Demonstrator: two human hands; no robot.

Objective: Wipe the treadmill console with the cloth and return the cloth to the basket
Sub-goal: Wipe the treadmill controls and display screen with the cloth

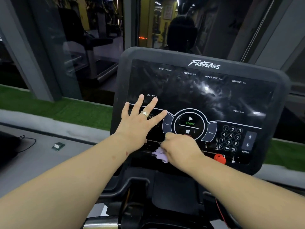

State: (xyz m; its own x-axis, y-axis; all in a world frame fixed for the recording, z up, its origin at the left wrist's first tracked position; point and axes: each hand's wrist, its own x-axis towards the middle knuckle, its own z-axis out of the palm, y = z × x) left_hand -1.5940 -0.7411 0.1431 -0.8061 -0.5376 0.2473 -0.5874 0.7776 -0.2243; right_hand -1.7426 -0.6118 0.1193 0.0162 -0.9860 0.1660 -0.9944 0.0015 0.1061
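Wiping under way on the near edge of the console; return to basket not yet begun.

Right hand (179, 148) curled around a crumpled pale lilac cloth (159, 154), pressing it to the near left strip of the black glossy treadmill console (204, 96), just below the round START control (189, 123); left hand (140, 120) flat with fingers spread, resting on the left side of the panel by the INCLINE label, holding nothing; smears and streaks visible across the far display area, judged unwiped or only partly wiped; number keypad (231, 138) and red safety key (220, 158) to the right untouched by the cloth now; no basket in view, so its place cannot be told; judged early to midway: most of the panel left, then the return.
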